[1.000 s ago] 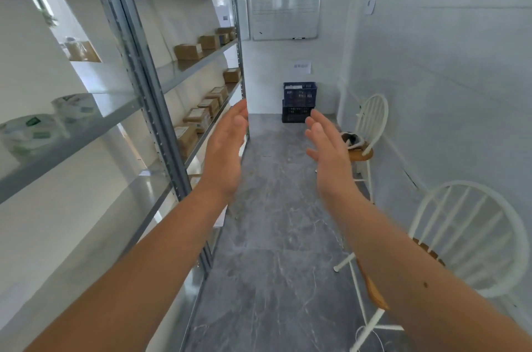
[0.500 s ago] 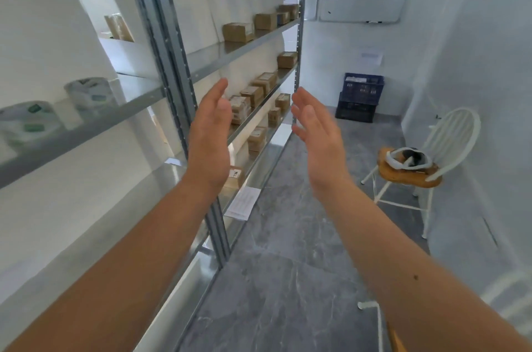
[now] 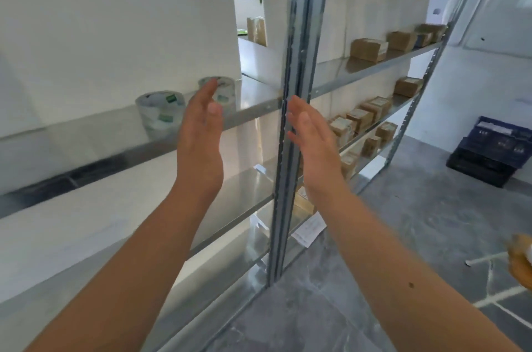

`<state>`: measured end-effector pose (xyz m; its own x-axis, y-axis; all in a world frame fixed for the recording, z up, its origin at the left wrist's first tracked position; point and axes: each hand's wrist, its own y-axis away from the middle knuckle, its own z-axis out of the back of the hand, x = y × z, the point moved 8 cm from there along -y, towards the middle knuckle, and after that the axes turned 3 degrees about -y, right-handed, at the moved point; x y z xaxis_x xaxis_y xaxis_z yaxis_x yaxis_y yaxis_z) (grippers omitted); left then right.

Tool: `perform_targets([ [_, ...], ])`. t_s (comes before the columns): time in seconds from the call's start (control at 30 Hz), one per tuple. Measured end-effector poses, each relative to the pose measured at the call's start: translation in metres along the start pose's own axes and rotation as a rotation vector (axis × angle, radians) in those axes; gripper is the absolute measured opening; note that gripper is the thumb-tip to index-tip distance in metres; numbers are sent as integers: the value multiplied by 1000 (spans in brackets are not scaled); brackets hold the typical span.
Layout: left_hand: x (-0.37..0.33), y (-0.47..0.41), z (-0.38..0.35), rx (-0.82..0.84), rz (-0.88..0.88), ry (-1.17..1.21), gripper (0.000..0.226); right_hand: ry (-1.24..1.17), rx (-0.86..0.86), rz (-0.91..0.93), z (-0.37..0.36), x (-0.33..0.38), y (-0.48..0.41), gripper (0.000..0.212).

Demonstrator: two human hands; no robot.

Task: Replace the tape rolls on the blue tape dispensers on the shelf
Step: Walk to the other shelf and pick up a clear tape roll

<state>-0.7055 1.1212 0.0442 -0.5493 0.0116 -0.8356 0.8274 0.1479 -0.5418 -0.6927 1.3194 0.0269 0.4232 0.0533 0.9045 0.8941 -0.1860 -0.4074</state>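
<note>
Two clear tape rolls [image 3: 160, 115] stand on the metal shelf [image 3: 253, 109], left of the upright post [image 3: 290, 121]. Left hand [image 3: 200, 144] and right hand [image 3: 313, 144] raised, fingers spread flat, holding nothing. Dispensers unseen.

Small cardboard boxes [image 3: 368, 49] line the far shelves' front edges, and stacked dark blue crates [image 3: 495, 150] sit on the grey floor [image 3: 417, 222].
</note>
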Motion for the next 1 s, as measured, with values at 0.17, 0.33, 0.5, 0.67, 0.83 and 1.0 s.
perform_targets([
  [0.17,8,-30,50,-88,5,-84,43,-46,106,-19,-56,-16,-35,44],
  [0.33,12,-44,87,-150,20,-205,58,-118,217,-45,-106,-31,-54,43],
  [0.5,10,-42,113,-249,62,-316,62,-214,367,-109,-143,-45,-67,45],
  [0.67,12,-42,114,-213,133,-447,54,-292,359,-144,-145,-50,-73,29],
  [0.83,3,-74,95,-96,158,-834,39,-373,368,-194,-140,-51,-91,27],
  [1.0,11,-118,62,52,193,-1284,40,-380,431,-208,-134,-48,-106,23],
])
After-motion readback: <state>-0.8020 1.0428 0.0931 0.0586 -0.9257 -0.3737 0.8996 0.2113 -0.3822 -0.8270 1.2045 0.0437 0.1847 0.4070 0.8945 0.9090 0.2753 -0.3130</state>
